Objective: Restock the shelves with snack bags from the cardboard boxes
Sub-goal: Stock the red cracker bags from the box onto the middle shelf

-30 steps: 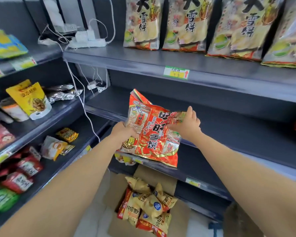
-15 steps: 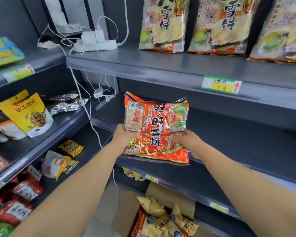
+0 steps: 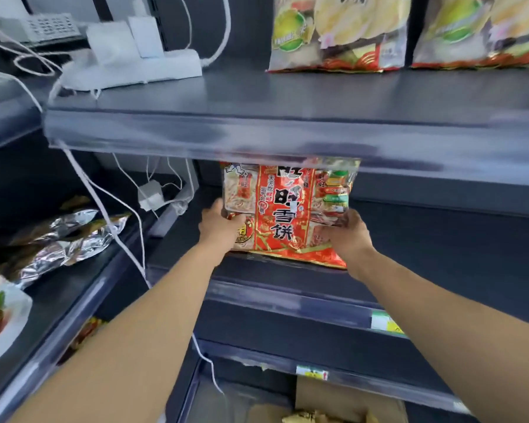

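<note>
Both hands are closed on one red snack bag (image 3: 287,215), one at each lower corner: the left hand (image 3: 220,227) wraps the bottom-left corner with the thumb over the front of the pack, and the right hand (image 3: 347,232) clasps the bottom-right corner from the side. The bag stands upright, its bottom edge resting on the middle shelf (image 3: 440,254) near the front lip, its top tucked up behind the edge of the upper shelf (image 3: 257,129), so the upper seam is hidden. Down the red centre panel run large black characters, 旺旺 at the top and 雪饼 below; a narrower column of small red writing sits to their left, too fine to read surely. Pale rice crackers are pictured on either side, and a green patch shows at the upper right.

On the upper shelf, two larger snack bags (image 3: 333,32) with cracker pictures and round green badges stand side by side; their tops are cut off, so no name can be read. To their left lies a white power strip (image 3: 135,68) with chargers plugged in, and white cables (image 3: 104,203) trail down past the shelf edge. The adjoining shelf to the left carries crumpled silver foil packs (image 3: 64,239). A green-and-yellow price tag (image 3: 385,323) is on the rail below, its print blurred. At the bottom, part of a cardboard box (image 3: 342,401) shows with yellowish packets inside.
</note>
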A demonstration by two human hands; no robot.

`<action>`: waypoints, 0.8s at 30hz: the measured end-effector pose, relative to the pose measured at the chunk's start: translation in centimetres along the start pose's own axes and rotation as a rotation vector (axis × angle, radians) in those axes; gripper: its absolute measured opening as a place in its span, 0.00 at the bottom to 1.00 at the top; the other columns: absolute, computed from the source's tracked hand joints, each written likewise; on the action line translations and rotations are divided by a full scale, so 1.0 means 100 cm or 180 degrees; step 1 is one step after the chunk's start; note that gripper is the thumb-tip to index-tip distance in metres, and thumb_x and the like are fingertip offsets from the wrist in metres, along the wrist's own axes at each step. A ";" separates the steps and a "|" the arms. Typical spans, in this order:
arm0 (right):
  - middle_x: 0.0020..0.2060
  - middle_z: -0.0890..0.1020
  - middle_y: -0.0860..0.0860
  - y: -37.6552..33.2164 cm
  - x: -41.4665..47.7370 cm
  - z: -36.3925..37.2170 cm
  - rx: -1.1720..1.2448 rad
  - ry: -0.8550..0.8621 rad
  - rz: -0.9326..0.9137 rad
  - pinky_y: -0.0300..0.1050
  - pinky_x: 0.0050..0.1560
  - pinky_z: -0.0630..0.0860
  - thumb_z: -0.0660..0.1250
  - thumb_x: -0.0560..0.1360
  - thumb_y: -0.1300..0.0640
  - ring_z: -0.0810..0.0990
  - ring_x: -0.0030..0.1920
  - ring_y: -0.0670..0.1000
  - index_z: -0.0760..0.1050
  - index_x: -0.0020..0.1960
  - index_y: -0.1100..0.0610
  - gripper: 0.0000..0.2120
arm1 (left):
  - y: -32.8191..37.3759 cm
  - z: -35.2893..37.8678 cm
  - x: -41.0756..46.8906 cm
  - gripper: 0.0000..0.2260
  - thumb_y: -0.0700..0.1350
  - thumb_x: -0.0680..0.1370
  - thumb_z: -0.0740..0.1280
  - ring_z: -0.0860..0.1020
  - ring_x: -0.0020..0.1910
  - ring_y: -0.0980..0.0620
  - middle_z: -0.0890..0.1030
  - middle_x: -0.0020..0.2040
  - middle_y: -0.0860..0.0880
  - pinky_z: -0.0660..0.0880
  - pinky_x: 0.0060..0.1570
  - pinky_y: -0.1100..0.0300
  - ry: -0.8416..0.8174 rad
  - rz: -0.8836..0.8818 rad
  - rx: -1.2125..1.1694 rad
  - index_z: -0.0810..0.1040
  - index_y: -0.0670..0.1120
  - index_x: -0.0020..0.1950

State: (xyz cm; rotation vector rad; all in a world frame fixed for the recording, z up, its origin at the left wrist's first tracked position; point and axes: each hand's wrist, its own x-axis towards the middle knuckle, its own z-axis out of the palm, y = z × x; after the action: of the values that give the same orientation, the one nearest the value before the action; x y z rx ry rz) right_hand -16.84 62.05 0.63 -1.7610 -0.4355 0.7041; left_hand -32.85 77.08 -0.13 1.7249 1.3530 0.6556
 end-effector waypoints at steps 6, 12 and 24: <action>0.52 0.79 0.46 0.033 0.020 0.023 -0.0036 0.0224 -0.0013 0.42 0.48 0.72 0.68 0.74 0.62 0.78 0.49 0.49 0.69 0.66 0.52 0.21 | -0.039 0.024 0.026 0.13 0.42 0.76 0.67 0.79 0.55 0.44 0.76 0.59 0.45 0.78 0.55 0.46 -0.0171 -0.0071 -0.0529 0.76 0.51 0.60; 0.49 0.80 0.46 0.031 0.048 0.034 -0.0096 0.0312 -0.0206 0.41 0.45 0.71 0.69 0.74 0.62 0.78 0.45 0.47 0.71 0.63 0.54 0.19 | -0.034 0.032 0.070 0.16 0.39 0.77 0.66 0.79 0.49 0.49 0.77 0.60 0.47 0.81 0.48 0.51 -0.0110 0.0126 -0.0562 0.75 0.48 0.64; 0.67 0.65 0.52 0.013 0.092 0.064 -0.0554 0.0346 -0.0198 0.42 0.40 0.71 0.66 0.75 0.59 0.75 0.49 0.52 0.60 0.74 0.48 0.30 | -0.022 0.035 0.126 0.22 0.31 0.75 0.64 0.78 0.47 0.52 0.76 0.64 0.47 0.79 0.48 0.58 -0.0128 0.0108 -0.0814 0.70 0.44 0.69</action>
State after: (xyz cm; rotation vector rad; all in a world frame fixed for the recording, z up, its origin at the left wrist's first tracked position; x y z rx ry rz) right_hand -14.15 71.97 -4.06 -1.9304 -0.4870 0.5366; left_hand -27.61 88.29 -4.94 1.5495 1.1600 0.7737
